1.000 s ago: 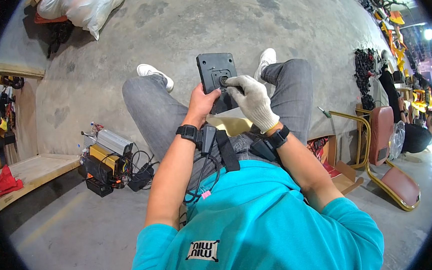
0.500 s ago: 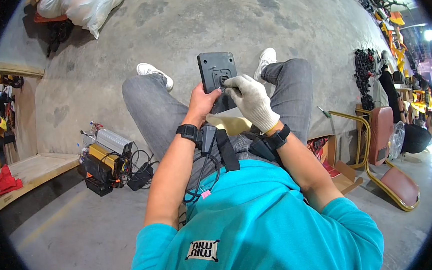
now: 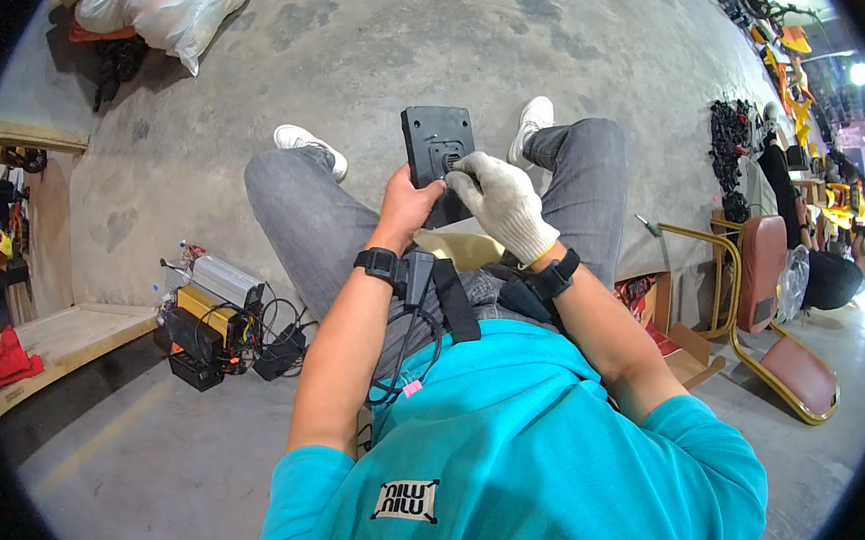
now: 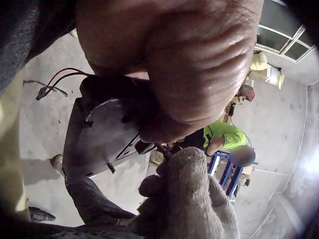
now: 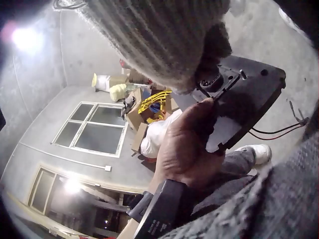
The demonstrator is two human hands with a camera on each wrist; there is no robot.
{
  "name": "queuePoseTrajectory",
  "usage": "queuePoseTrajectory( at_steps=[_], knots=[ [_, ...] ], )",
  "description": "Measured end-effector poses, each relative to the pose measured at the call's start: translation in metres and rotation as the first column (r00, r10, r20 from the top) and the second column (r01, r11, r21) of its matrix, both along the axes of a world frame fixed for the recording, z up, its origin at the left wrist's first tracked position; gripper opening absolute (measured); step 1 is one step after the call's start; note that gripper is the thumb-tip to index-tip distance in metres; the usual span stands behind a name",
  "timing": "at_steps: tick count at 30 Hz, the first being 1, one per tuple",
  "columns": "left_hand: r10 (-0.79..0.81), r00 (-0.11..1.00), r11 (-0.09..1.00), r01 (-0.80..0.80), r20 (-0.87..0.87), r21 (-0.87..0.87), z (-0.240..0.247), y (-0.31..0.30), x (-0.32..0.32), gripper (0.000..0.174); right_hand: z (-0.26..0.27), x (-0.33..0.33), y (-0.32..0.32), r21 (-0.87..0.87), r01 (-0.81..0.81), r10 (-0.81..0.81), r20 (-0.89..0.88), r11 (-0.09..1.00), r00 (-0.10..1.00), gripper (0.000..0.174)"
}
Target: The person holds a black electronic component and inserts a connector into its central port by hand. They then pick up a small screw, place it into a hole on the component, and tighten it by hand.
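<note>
My bare left hand [image 3: 411, 207] grips a flat black plastic case [image 3: 439, 125] by its lower left part, thumb laid over the face, above my lap. A raised square plate with a round ribbed socket [image 3: 451, 159] sits on that face. My right hand [image 3: 504, 203], in a white knit glove, has its curled fingertips at the socket plate, close to the left thumb tip. I cannot tell whether they pinch a small part. Thin red and black wires [image 5: 279, 132] come out of the case in the right wrist view. Small posts [image 5: 243, 74] stand up from its face.
A pale yellow sheet [image 3: 461, 249] lies on my lap under the hands. On the floor to the left are electrical units with tangled cables [image 3: 217, 320] and a wooden platform [image 3: 76, 340]. An overturned chair [image 3: 762, 272] and an open cardboard box [image 3: 694, 352] lie to the right.
The black case has shifted slightly to the right with the left hand. The gloved fingers stay at the socket plate with only a small movement.
</note>
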State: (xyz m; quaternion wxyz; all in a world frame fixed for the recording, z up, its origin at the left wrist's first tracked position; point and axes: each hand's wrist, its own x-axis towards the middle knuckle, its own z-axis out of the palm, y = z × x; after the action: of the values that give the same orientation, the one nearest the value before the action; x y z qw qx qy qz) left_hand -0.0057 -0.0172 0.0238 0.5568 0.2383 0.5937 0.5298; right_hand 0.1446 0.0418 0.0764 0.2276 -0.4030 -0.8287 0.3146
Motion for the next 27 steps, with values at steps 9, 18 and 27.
queuePoseTrajectory(
  at_steps=[9, 18, 27],
  knots=[
    [-0.001, 0.999, 1.000, 0.001, -0.033, -0.004, -0.0062, 0.0007, -0.0003, 0.030, -0.0074, 0.0014, -0.0007, 0.048, -0.048, 0.049, -0.007, 0.998, 0.999, 0.019],
    [-0.014, 1.000, 1.000, 0.014, -0.025, 0.001, -0.0080, 0.0004, -0.0004, 0.030, -0.0021, 0.0034, 0.0007, 0.022, -0.018, 0.013, 0.201, 1.000, 0.980, 0.019],
    [-0.036, 0.998, 0.999, 0.037, -0.046, 0.012, -0.0080, -0.0001, 0.0000, 0.030, -0.0096, 0.0028, 0.0002, 0.080, -0.022, 0.016, 0.077, 0.997, 0.997, 0.018]
  ],
)
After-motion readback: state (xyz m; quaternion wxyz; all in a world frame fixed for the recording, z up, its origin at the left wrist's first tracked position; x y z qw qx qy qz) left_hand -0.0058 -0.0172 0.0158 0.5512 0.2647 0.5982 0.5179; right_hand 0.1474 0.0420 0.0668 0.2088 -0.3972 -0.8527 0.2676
